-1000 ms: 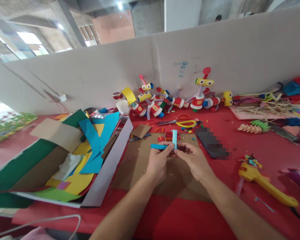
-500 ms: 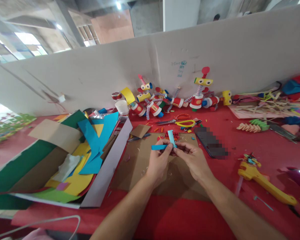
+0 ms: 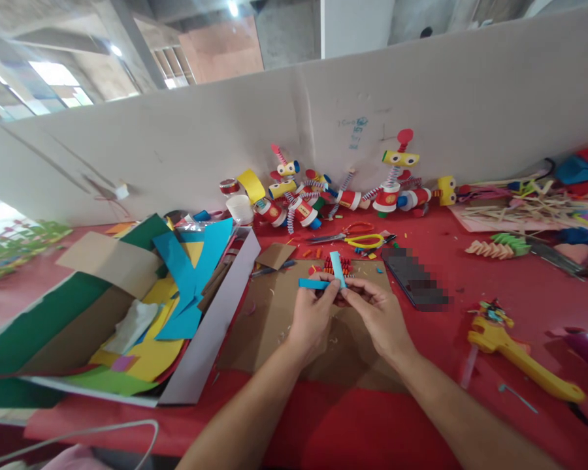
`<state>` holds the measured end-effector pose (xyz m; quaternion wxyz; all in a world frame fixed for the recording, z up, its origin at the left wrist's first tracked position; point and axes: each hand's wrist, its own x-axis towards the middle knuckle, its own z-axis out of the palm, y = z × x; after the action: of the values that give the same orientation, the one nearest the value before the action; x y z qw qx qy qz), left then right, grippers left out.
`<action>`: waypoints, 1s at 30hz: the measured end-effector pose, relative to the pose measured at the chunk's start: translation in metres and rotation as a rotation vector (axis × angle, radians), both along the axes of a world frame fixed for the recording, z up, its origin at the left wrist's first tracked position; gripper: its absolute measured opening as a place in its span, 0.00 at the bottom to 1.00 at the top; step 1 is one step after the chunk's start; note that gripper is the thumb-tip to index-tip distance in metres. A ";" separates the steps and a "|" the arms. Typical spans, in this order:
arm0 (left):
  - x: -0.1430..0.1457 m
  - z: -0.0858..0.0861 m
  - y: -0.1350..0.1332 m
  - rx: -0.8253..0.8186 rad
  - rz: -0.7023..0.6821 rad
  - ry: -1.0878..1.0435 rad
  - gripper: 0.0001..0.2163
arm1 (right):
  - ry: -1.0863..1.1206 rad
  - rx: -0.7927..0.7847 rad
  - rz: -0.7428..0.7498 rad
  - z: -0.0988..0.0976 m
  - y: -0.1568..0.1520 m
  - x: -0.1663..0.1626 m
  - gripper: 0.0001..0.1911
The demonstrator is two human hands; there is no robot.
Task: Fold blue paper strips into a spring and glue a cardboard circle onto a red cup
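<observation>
Between my hands, over a brown cardboard sheet (image 3: 269,333), are blue paper strips (image 3: 337,264), one pointing up and away, one out to the left. They cross at a corner under my fingertips; whether they are joined I cannot tell. My left hand (image 3: 313,316) pinches the strips from the left, thumb on top. My right hand (image 3: 379,313) pinches the same corner from the right, thumb and finger close to the left thumb. Just behind the strips, a red folded-paper spring (image 3: 345,266) lies on the cardboard, partly hidden.
A box (image 3: 186,365) of coloured paper and card stands left. Behind are yellow-handled scissors (image 3: 370,241) and paper figures (image 3: 387,196) against a partition. At right lie a phone (image 3: 414,277), a yellow hot glue gun (image 3: 524,359) and folded green paper (image 3: 517,244).
Both hands keep their pinch on the blue paper strips at almost the same spot. The view has shifted very slightly; nothing was let go or picked up.
</observation>
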<state>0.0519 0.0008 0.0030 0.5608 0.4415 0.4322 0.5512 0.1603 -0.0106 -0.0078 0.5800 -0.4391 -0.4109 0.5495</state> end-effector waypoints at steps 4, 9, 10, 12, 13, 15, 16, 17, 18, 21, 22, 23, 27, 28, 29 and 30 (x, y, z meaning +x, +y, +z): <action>0.001 -0.002 -0.001 0.024 0.045 0.034 0.06 | -0.015 0.001 -0.020 -0.002 -0.001 -0.001 0.08; 0.003 0.000 -0.003 -0.017 0.023 -0.060 0.05 | 0.039 -0.043 -0.047 -0.004 0.003 0.000 0.07; 0.003 0.001 -0.003 -0.031 -0.002 -0.098 0.05 | 0.062 -0.055 -0.055 -0.004 0.004 0.000 0.07; 0.003 0.002 -0.003 -0.065 -0.040 -0.164 0.06 | 0.093 -0.083 -0.071 -0.004 0.006 0.002 0.07; 0.002 0.002 -0.002 -0.089 -0.051 -0.190 0.07 | 0.094 -0.095 -0.079 -0.003 0.007 0.003 0.07; 0.001 0.000 0.000 -0.146 -0.058 -0.228 0.08 | 0.078 -0.106 -0.090 -0.003 0.008 0.004 0.08; 0.000 -0.003 0.001 -0.170 -0.060 -0.247 0.08 | 0.071 -0.108 -0.089 -0.004 0.008 0.005 0.08; -0.001 -0.006 0.002 -0.187 -0.063 -0.268 0.08 | 0.066 -0.111 -0.085 -0.004 0.009 0.005 0.08; -0.002 -0.009 0.004 -0.194 -0.073 -0.289 0.08 | 0.065 -0.116 -0.081 -0.004 0.009 0.005 0.08; -0.004 -0.017 0.007 -0.198 -0.106 -0.340 0.09 | 0.065 -0.128 -0.078 -0.006 0.009 0.005 0.09; -0.005 -0.018 0.007 -0.204 -0.118 -0.347 0.09 | 0.061 -0.129 -0.081 -0.006 0.009 0.005 0.10; -0.005 -0.018 0.008 -0.210 -0.130 -0.350 0.09 | 0.055 -0.128 -0.085 -0.006 0.009 0.004 0.10; -0.007 -0.015 0.007 -0.207 -0.153 -0.328 0.09 | 0.020 -0.101 -0.092 -0.005 0.009 0.004 0.11; -0.007 -0.014 0.006 -0.202 -0.157 -0.321 0.09 | 0.016 -0.092 -0.090 -0.005 0.008 0.004 0.11; -0.007 -0.013 0.006 -0.199 -0.161 -0.315 0.09 | 0.017 -0.084 -0.087 -0.005 0.008 0.004 0.10; -0.007 -0.012 0.005 -0.197 -0.162 -0.314 0.08 | 0.021 -0.078 -0.079 -0.004 0.007 0.004 0.10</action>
<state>0.0452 0.0062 -0.0092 0.7041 0.3266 0.3544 0.5215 0.1640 -0.0035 -0.0123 0.5879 -0.4717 -0.3654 0.5463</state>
